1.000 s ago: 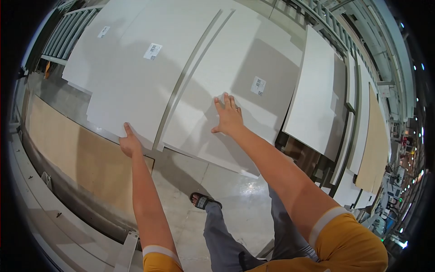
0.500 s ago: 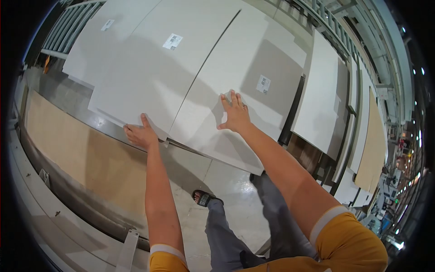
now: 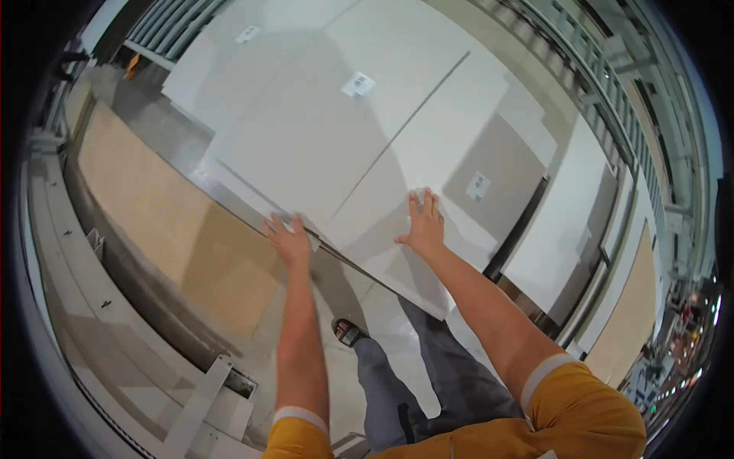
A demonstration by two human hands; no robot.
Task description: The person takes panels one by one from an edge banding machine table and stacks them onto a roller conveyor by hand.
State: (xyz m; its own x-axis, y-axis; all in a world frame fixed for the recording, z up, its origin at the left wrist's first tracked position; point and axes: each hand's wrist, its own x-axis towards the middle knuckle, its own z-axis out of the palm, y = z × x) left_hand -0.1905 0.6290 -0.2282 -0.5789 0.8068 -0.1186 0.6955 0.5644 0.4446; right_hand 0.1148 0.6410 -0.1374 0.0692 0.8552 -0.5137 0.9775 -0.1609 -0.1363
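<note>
Large flat light-grey panels lie side by side in front of me, with a narrow dark gap between them. My left hand [image 3: 289,239] is open at the near edge of the left panel [image 3: 306,145], close to the gap's near end, fingertips on the edge. My right hand [image 3: 425,226] lies open on the right panel [image 3: 451,130], fingers spread and pointing away. White printed labels are stuck on the panels: one label [image 3: 358,85] on the left panel, another label [image 3: 478,186] on the right one. Neither hand grips anything.
Right of the panels is another pale panel [image 3: 562,206] beyond a dark gap. A tan board [image 3: 145,191] lies low on the left, beside a grey metal frame [image 3: 84,283]. Roller conveyors [image 3: 172,34] stand at the far left and far right. My sandalled foot [image 3: 350,332] is on the floor below.
My view has turned, so the panels appear shifted right and down. My left hand's fingers have spread along the panel's near edge, closer to the gap. My right hand stays flat on the right panel.
</note>
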